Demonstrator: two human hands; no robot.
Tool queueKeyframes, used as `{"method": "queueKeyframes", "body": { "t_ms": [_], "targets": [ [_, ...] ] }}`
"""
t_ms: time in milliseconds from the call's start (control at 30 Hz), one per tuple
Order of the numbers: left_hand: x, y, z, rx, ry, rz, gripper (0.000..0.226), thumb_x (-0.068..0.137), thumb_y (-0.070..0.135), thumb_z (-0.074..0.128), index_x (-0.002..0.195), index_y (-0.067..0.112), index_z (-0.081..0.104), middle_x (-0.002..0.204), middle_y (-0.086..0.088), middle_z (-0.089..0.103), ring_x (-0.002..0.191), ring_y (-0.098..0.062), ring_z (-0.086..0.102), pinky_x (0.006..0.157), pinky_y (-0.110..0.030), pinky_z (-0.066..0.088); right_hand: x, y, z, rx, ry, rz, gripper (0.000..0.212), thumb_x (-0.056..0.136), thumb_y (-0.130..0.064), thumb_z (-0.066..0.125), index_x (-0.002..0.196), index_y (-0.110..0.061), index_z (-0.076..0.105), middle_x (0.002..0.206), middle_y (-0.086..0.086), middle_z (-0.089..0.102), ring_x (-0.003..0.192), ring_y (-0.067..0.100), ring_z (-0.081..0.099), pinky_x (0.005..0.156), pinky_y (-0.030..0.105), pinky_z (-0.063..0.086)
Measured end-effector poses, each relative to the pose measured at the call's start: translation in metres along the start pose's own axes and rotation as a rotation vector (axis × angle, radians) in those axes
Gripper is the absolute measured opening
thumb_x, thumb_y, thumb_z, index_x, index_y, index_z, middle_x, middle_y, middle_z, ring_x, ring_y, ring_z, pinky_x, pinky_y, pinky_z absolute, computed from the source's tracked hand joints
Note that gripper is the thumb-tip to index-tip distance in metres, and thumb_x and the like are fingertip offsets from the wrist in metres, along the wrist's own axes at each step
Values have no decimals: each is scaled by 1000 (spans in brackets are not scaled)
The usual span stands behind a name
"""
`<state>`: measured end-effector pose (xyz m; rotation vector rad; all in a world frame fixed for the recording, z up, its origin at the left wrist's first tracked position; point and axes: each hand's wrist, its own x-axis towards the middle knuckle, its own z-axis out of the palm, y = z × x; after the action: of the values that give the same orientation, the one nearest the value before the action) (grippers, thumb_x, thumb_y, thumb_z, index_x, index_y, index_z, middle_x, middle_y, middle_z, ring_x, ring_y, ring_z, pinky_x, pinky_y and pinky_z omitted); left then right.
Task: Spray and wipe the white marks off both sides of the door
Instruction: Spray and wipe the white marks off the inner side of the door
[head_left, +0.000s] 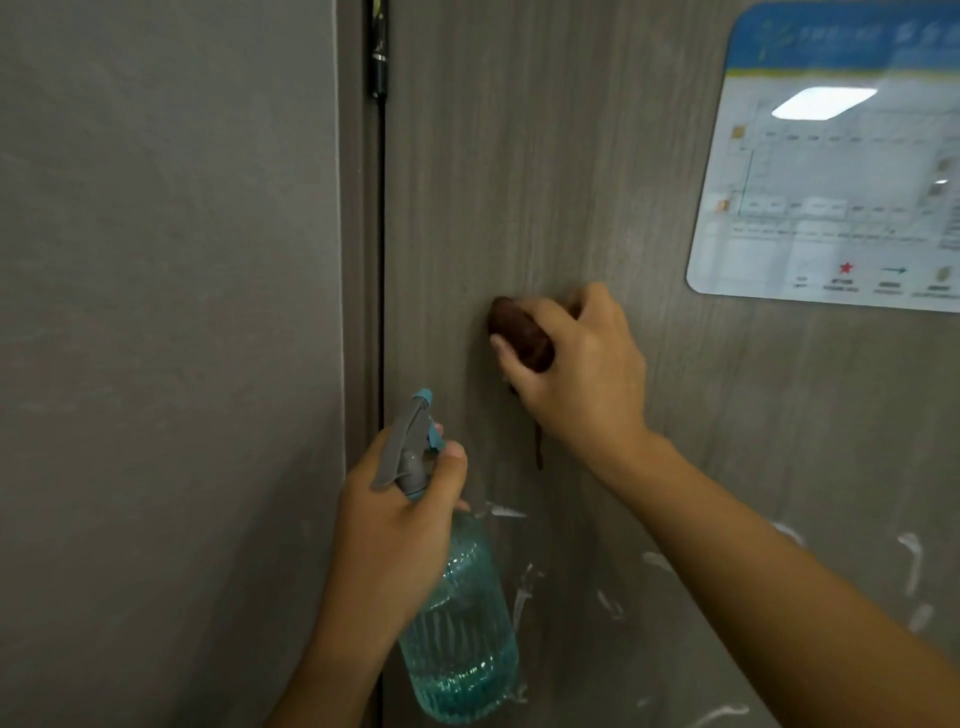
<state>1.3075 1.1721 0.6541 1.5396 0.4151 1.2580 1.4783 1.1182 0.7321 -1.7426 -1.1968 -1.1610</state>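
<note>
The grey wood-grain door fills the middle and right of the view. My right hand grips a bunched brown cloth and presses it against the door at mid height. A strip of the cloth hangs below my palm. My left hand holds a teal ribbed spray bottle by its neck, with the grey trigger head pointing up and to the right near the door's hinge edge. White smeared marks streak the door's lower part, below and right of both hands.
A grey wall stands to the left, with the door frame and a black hinge at the top of the gap. A glossy floor-plan sign is fixed on the door at the upper right.
</note>
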Motion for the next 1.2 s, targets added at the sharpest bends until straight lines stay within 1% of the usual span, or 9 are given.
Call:
{"method": "queueKeyframes", "body": {
  "t_ms": [167,300,400,467,533,633,700,900,1200],
  "targets": [
    [0,0,0,-21,8,3,11,100,21,68,104,31,68,89,12,74,70,-14,76,67,-25,53,-57,-2,27,-120,-212,-233,40,77,-55,79,106,-29,72,98,5,47,87,29,55,47,30,37],
    [-6,-2,0,-6,22,-7,10,99,22,69,103,32,67,85,13,74,69,-12,76,67,-26,53,-94,6,24,16,-353,-88,40,81,-66,62,106,-37,73,92,-5,46,83,21,59,52,31,47],
    [-11,-3,4,-4,10,-10,11,99,22,69,101,32,67,86,18,74,69,-11,76,62,-17,53,-100,15,-1,200,-232,128,41,80,-67,58,104,-39,76,89,-10,50,78,12,61,63,32,53],
    [-13,-3,9,-12,4,-11,11,99,21,69,98,32,68,86,20,74,68,-12,75,61,-14,52,-100,25,-19,255,-101,204,36,80,-62,64,101,-36,78,87,-10,54,77,7,59,68,23,51],
    [-14,-4,15,-10,-1,-18,12,99,20,69,95,31,69,84,19,74,67,-15,75,66,-23,54,-97,36,-37,294,-29,256,36,82,-59,66,102,-33,79,86,-8,55,80,4,58,68,12,45],
    [-16,-7,24,-1,-10,-16,19,99,22,70,85,35,71,80,10,73,68,-27,73,70,-49,59,-90,46,-56,320,-8,288,28,87,-53,71,103,-31,78,84,-9,56,83,3,58,69,9,44],
    [-18,-7,29,-4,-11,-20,29,99,23,70,82,47,72,81,7,73,69,-29,73,76,-54,60,-85,50,-61,325,-1,308,20,87,-47,75,100,-33,78,83,-11,56,83,4,59,70,8,42],
    [-26,-11,39,-29,-72,-36,11,99,23,69,94,33,69,81,15,75,70,-17,75,75,-44,59,-89,59,-73,420,34,423,10,87,-42,76,94,-35,74,89,-3,64,86,1,62,71,8,45],
    [-44,-12,80,-12,-219,-37,10,100,26,68,98,35,67,85,5,73,71,-13,75,68,-26,57,-121,71,-99,399,92,465,13,85,-28,83,96,-29,77,88,2,61,83,3,62,70,9,43]
  ]
}}
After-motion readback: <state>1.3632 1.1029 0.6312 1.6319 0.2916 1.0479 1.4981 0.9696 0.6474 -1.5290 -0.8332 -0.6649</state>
